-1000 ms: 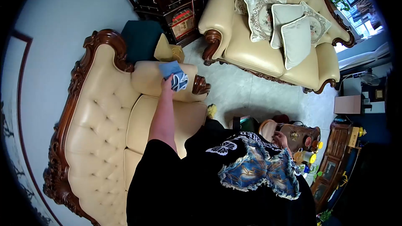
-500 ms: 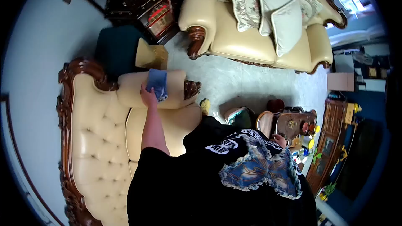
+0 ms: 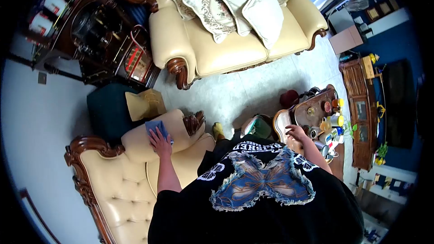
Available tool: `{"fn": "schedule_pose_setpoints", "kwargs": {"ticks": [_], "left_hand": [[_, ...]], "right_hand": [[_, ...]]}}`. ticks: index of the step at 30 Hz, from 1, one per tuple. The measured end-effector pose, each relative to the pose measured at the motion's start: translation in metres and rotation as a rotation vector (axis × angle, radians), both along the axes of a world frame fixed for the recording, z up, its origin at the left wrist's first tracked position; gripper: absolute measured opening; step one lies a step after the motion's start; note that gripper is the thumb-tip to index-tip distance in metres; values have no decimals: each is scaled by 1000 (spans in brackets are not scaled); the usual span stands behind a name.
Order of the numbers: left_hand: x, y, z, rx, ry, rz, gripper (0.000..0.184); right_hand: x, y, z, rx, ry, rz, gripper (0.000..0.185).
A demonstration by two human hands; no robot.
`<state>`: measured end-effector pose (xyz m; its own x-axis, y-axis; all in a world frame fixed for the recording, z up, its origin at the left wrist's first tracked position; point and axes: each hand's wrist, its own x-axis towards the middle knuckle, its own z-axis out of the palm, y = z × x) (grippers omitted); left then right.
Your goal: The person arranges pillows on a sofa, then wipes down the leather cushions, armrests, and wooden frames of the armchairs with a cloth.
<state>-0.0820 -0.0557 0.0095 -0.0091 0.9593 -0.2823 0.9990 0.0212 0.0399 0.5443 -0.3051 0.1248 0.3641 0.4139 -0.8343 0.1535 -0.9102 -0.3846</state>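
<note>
My left hand [image 3: 160, 143] lies flat with its fingers spread on a folded blue cloth [image 3: 153, 125]. The cloth rests on the padded arm [image 3: 174, 123] of the cream leather sofa near me. Over on the other side, my right hand [image 3: 296, 132] is held by the near edge of the dark wooden coffee table [image 3: 281, 121], its fingers apart and nothing visible in them. Whether it touches the table I cannot tell. Jars with yellow lids [image 3: 335, 120] and other small items crowd the table beside that hand.
A second cream sofa [image 3: 226, 56] with several cushions stands across the tiled floor [image 3: 235, 88]. Beyond the near sofa's arm are a brown paper bag [image 3: 156, 99] and a dark green stool [image 3: 106, 108]. A bin [image 3: 260, 126] stands by the coffee table.
My left hand has gone from grasping the cloth's side to lying spread on top of it. My right hand has come out into fuller view by the coffee table. The camera view has turned.
</note>
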Motion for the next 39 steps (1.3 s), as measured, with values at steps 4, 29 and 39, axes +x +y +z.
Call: {"fn": "schedule_pose_setpoints", "kwargs": {"ticks": [4,29,39], "left_hand": [[-12,5,-2,-80,16,25,84],[-117,77,67,58,-1,305,65],[52,243,59,55,-394,-153,46]], "right_hand": [[-1,-8,-5,-84,-33,123,41],[-67,108,-95,127,170,-259,40],[-75,-13,-154,24,99,-588,35]]}}
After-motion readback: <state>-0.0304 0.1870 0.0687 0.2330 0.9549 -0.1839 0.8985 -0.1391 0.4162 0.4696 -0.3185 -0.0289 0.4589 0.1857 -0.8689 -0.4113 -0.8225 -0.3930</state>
